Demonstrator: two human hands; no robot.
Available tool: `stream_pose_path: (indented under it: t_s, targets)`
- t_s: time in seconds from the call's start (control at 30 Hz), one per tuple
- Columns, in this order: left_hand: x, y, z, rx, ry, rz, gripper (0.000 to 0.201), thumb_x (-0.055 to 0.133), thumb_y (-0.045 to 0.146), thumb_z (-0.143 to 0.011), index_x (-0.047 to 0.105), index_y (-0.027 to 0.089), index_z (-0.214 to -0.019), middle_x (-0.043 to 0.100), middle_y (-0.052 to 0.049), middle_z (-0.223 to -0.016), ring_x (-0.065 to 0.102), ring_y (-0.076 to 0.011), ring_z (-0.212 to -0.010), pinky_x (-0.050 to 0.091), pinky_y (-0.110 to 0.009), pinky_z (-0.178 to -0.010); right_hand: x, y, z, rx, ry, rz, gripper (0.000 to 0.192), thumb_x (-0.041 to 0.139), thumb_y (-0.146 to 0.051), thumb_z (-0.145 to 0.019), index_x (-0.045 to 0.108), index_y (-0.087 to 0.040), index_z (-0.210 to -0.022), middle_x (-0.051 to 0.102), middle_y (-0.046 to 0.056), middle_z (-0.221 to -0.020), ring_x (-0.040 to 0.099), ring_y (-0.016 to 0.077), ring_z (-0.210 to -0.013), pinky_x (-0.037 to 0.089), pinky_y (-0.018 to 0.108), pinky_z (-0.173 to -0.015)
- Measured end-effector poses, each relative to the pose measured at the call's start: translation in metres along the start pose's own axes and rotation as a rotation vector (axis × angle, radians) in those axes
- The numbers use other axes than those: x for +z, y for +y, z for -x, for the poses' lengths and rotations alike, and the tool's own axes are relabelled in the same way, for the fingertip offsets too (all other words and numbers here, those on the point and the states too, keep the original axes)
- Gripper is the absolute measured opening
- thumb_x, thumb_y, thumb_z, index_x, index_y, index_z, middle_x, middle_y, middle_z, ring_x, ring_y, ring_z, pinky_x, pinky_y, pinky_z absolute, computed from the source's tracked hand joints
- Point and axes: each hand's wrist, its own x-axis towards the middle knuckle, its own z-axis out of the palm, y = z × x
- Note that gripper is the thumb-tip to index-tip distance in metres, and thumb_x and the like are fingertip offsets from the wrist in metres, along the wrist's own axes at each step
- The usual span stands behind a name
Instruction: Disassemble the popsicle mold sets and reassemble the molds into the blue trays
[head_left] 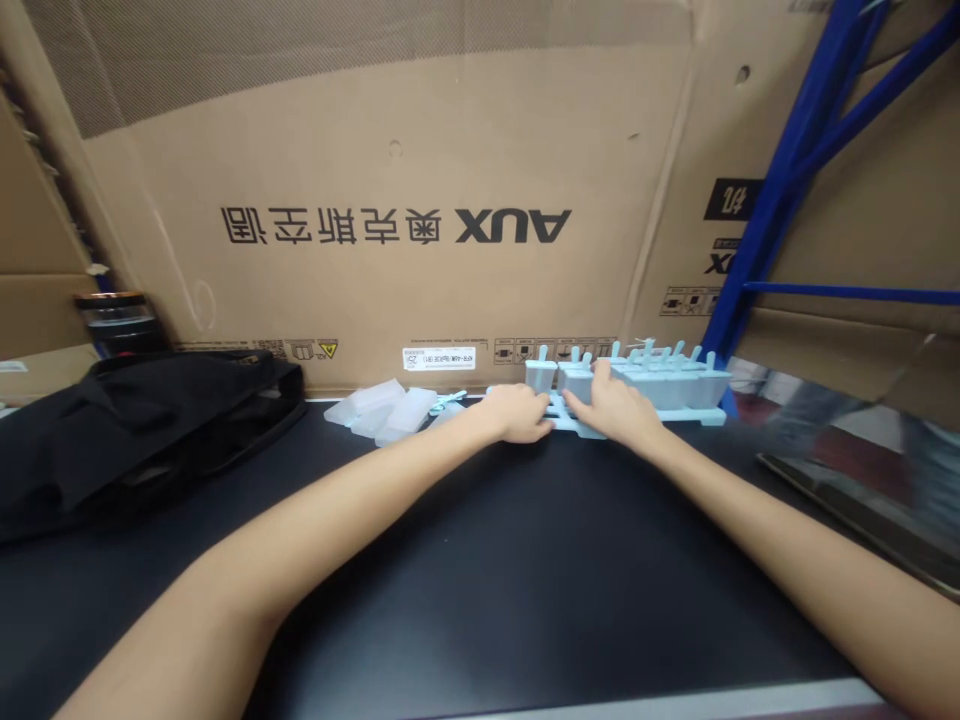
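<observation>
Both hands at a pale blue ice-pop mould set, centre right of the frame.

The mould set (637,385) stands on the black table (480,560) against the cardboard box (390,230). The right hand (615,405) grasps one mould cup; the left hand (517,412) rests curled on the tray's left end. Loose clear cups (382,408) lie further left, then a black bag (135,420).

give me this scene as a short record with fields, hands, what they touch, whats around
surface: black table
left hand: resting on the light blue tray, beside an ice pop mould
right hand: on the tray, fingers against the row of moulds
grip: cannot tell whether either hand is closed on a mould
left of the hands: loose clear mould cups lying flat
far left: black bag
behind: big cardboard box, upside down
right: blue metal rack
</observation>
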Motion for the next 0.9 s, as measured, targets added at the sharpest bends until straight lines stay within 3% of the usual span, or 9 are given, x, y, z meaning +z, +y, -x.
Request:
stream_pose_path:
  t_s: [0.17, 0.4, 0.57, 0.73, 0.9]
  targets:
    - [0.027, 0.004, 0.008, 0.086, 0.065, 0.007, 0.049, 0.045, 0.048, -0.099, 0.06, 0.013, -0.129, 0.067, -0.017, -0.118, 0.055, -0.0337, -0.118, 0.048, -0.045, -0.097, 0.004, -0.002, -0.004, 0.048, 0.024, -0.006, 0.078, 0.039, -0.068, -0.091, 0.034, -0.005, -0.136, 0.067, 0.029, -0.105, 0.066, 0.0461, -0.1, 0.047, 0.05, -0.078]
    - [0.041, -0.001, 0.018, 0.101, 0.19, 0.174, 0.052, 0.049, 0.055, -0.097, 0.066, 0.018, -0.129, 0.069, -0.009, -0.112, 0.053, -0.0267, -0.106, 0.043, -0.039, -0.102, 0.009, -0.002, -0.003, 0.048, 0.052, -0.003, 0.076, 0.043, -0.066, -0.09, 0.037, -0.004, -0.133, 0.068, 0.028, -0.101, 0.066, 0.0446, -0.099, 0.047, 0.048, -0.076]
    - [0.043, 0.0, 0.02, 0.062, 0.186, 0.198, 0.051, 0.05, 0.056, -0.097, 0.066, 0.021, -0.132, 0.069, -0.007, -0.121, 0.054, -0.0262, -0.111, 0.044, -0.039, -0.102, 0.011, 0.003, -0.006, 0.078, 0.145, -0.111, 0.077, 0.051, -0.065, -0.087, 0.037, -0.006, -0.135, 0.068, 0.027, -0.102, 0.066, 0.0403, -0.094, 0.046, 0.045, -0.075]
    - [0.042, 0.004, 0.024, 0.023, 0.177, 0.202, 0.05, 0.045, 0.056, -0.099, 0.061, 0.025, -0.136, 0.067, -0.004, -0.129, 0.053, -0.0259, -0.118, 0.047, -0.038, -0.099, -0.001, 0.001, -0.004, 0.136, 0.304, -0.255, 0.075, 0.051, -0.069, -0.085, 0.042, -0.01, -0.131, 0.068, 0.026, -0.107, 0.064, 0.0412, -0.1, 0.044, 0.044, -0.079]
    - [0.033, 0.012, 0.038, -0.015, 0.251, 0.248, 0.051, 0.047, 0.055, -0.099, 0.053, 0.018, -0.134, 0.062, -0.011, -0.135, 0.051, -0.0273, -0.127, 0.043, -0.044, -0.109, -0.015, -0.013, 0.013, -0.028, 0.275, -0.338, 0.055, 0.059, -0.055, -0.081, 0.045, -0.018, -0.12, 0.07, 0.015, -0.095, 0.066, 0.0333, -0.087, 0.044, 0.039, -0.076]
